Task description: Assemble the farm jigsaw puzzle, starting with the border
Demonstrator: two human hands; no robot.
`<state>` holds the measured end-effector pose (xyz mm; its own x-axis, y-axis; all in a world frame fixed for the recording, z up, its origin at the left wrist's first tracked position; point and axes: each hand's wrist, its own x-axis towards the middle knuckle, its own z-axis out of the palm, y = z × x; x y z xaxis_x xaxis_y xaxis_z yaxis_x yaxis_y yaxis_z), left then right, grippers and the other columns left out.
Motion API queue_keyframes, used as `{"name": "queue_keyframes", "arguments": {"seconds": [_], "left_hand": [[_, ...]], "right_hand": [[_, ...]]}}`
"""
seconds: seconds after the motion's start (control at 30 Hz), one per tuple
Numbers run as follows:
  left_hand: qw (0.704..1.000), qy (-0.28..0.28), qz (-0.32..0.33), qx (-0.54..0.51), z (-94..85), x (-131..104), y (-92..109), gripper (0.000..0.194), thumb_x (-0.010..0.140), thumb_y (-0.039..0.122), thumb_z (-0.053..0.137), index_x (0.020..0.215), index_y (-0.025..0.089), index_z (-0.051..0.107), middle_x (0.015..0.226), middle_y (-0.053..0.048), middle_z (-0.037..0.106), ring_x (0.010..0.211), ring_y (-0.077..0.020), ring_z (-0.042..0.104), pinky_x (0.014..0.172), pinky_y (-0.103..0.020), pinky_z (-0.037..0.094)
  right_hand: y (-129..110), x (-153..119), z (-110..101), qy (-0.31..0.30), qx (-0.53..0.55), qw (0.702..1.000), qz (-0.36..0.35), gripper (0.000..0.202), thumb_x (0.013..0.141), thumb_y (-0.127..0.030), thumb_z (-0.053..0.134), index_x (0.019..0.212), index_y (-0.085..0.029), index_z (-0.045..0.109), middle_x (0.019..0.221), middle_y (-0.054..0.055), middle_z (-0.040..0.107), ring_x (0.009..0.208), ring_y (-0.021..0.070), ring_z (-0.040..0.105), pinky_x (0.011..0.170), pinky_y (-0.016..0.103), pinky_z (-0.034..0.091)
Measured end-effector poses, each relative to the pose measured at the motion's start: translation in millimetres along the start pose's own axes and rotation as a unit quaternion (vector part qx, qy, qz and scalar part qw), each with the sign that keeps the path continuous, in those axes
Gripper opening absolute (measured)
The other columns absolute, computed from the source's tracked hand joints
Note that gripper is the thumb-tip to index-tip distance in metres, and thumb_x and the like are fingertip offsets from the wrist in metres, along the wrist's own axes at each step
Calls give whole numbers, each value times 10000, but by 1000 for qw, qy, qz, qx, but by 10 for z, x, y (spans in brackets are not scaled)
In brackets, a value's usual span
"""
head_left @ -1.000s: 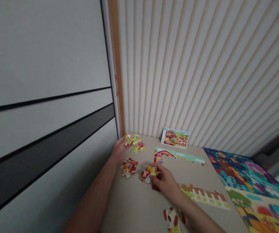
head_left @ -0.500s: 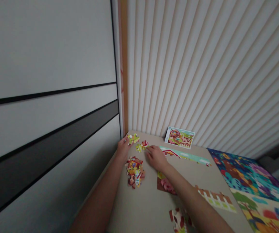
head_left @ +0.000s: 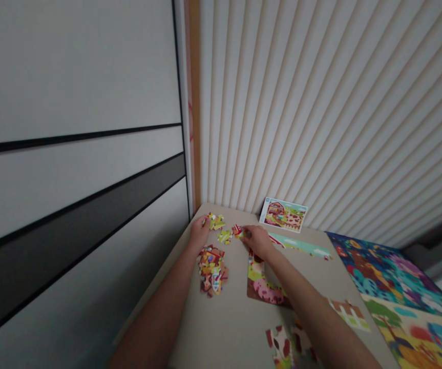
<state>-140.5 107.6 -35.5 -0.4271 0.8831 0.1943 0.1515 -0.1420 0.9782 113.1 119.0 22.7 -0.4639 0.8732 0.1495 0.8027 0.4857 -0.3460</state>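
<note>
On the beige tabletop [head_left: 228, 328]: one small red-and-white jigsaw piece [head_left: 237, 230], pinched by the right hand [head_left: 257, 241]. Left hand [head_left: 200, 233], fingers curled beside yellow-green jigsaw pieces [head_left: 216, 222]; grip cannot be told. Handling, as judged: light, stiff card, knobs liable to bend; best taken by opposite edges. Change since the earlier frame: red-and-white piece shifted rightward, away from its yellow-green neighbour [head_left: 224, 236].

2 hands [head_left: 198, 234], 1 tbl [head_left: 236, 328], 1 pic card [head_left: 283, 214], 2 bright pics [head_left: 392, 271], uncountable puzzle pcs [head_left: 224, 237].
</note>
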Motion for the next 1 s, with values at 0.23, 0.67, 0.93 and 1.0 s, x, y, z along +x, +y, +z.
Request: {"name": "queue_keyframes", "arguments": {"seconds": [0.23, 0.67, 0.93, 1.0], "left_hand": [[999, -10, 19, 25, 8, -6, 27, 372, 884, 471, 565, 996, 144, 702, 943, -74, 734, 896, -241, 681, 784, -329, 546], [992, -2, 45, 116, 15, -64, 189, 289, 869, 418, 617, 952, 158, 710, 826, -56, 730, 824, -248, 677, 781, -332, 533], [960, -16, 52, 276, 5, -96, 214, 353, 912, 360, 512, 1141, 141, 668, 1016, -89, 737, 949, -232, 661, 858, -301, 485], [948, -15, 59, 314, 14, -71, 176, 372, 918, 369, 494, 1163, 147, 663, 1056, -102, 732, 971, -242, 659, 882, -316, 476]], "right_hand": [[37, 83, 59, 18, 104, 994, 10, 542, 759, -152, 718, 1296, -188, 654, 1214, 115, 681, 1070, 249, 633, 973, 336, 449], [41, 225, -6, 86, 276, 956, 41, 322, 856, -256, 634, 1149, -134, 690, 979, 84, 754, 799, 181, 691, 714, 299, 547], [99, -838, -629, 107, 196, 974, 33, 235, 913, -256, 602, 1103, -202, 729, 1103, 86, 725, 977, 210, 651, 922, 361, 488], [147, -1394, -745, 119, 159, 979, 43, 223, 938, -295, 578, 1068, -207, 735, 1040, 85, 732, 949, 224, 655, 875, 366, 500]]}}
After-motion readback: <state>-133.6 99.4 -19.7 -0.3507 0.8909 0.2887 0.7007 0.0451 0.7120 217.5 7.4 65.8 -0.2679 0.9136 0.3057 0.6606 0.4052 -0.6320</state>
